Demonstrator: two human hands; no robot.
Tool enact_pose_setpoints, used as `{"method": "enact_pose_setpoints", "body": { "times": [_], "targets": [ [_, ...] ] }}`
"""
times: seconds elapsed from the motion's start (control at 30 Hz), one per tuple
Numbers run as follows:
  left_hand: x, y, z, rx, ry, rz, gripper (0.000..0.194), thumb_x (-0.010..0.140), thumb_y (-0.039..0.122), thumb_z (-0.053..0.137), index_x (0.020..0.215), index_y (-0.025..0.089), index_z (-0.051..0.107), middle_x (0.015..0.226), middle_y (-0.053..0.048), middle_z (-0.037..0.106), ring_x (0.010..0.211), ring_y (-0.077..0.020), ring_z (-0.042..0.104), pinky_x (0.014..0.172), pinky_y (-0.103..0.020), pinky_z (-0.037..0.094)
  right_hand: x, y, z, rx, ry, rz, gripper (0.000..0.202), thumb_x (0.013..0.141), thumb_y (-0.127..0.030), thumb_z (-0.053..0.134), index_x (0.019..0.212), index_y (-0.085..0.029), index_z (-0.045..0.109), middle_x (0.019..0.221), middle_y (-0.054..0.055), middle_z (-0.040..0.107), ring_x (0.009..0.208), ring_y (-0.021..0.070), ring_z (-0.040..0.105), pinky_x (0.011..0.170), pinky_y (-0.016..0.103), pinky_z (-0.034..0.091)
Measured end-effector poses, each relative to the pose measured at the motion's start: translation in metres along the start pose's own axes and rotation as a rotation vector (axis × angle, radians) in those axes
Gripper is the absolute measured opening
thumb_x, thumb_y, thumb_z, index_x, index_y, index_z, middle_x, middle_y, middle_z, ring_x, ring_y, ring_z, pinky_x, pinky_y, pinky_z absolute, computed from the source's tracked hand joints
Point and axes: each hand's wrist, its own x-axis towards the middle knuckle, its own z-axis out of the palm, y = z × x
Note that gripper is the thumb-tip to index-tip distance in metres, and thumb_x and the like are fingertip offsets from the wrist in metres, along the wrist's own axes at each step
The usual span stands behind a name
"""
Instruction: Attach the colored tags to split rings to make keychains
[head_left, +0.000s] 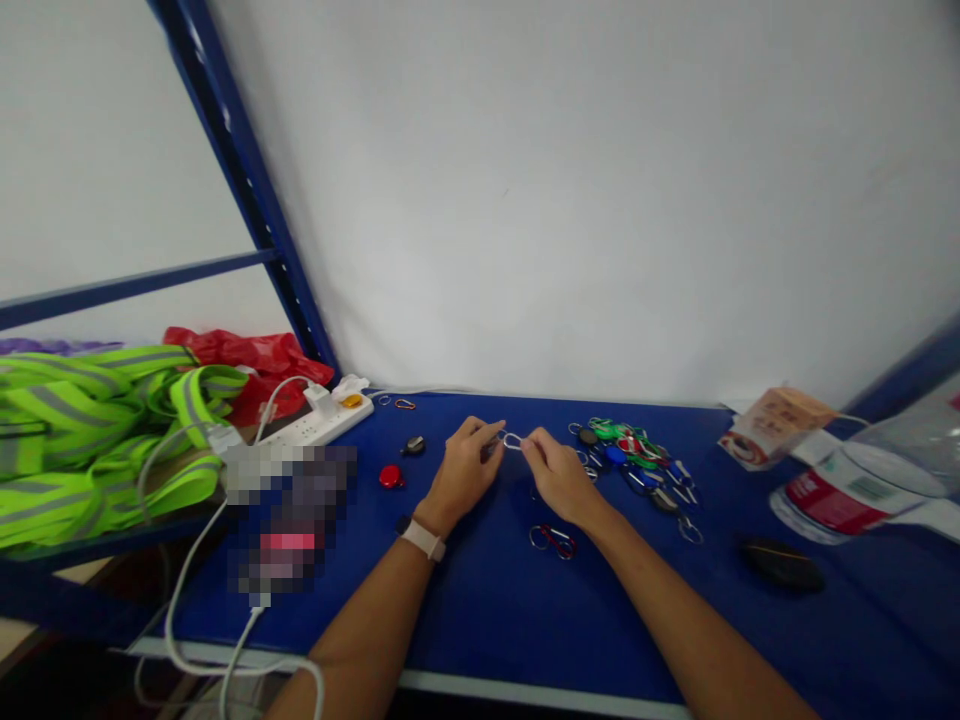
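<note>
Above the blue tabletop, my two hands meet at a small silver metal loop (513,441); whether it is a key ring or a carabiner I cannot tell. My left hand (466,465), with a watch on its wrist, is closed in a pinch at the loop's left end. The loop's right end sits between the thumb and fingers of my right hand (559,475). A red carabiner with a ring (555,541) lies below my right hand. To the left are a red round badge reel (391,477) and a black one (414,445). Several coloured carabiners and reels (637,455) form a pile on the right.
A white power strip (311,428) and cables stand at the left, beside a blurred-out device (289,530). Green reflective straps (112,420) fill the shelf. At the right are a small box (772,428), a large plastic bottle (840,490) and a dark object (781,563). A wall rises behind.
</note>
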Motion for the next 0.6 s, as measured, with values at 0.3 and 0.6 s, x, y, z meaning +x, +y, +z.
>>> {"method": "enact_pose_setpoints", "body": {
  "times": [0.3, 0.6],
  "targets": [
    [0.0033, 0.0028, -0.0046, -0.005, 0.048, -0.07, 0.017, 0.085, 0.016, 0.058, 0.099, 0.017, 0.066, 0.091, -0.005, 0.064, 0.083, -0.0158, 0.061, 0.08, -0.028, 0.048, 0.0019, 0.0025, -0.0027, -0.086, 0.111, -0.142, 0.044, 0.096, -0.04, 0.04, 0.058, -0.021, 0.037, 0.057, -0.001, 0.044, 0.057, 0.0136, 0.044, 0.059, 0.027, 0.03],
    [0.0054, 0.0038, -0.0054, -0.118, 0.041, -0.345, 0.019, 0.085, 0.03, 0.058, 0.095, 0.017, 0.067, 0.063, 0.001, 0.059, 0.057, -0.0117, 0.053, 0.06, -0.025, 0.041, 0.0001, 0.0079, 0.0005, -0.182, 0.052, -0.165, 0.046, 0.095, -0.035, 0.043, 0.053, -0.019, 0.032, 0.051, -0.004, 0.041, 0.051, 0.0104, 0.039, 0.071, 0.028, 0.033]
  ]
}}
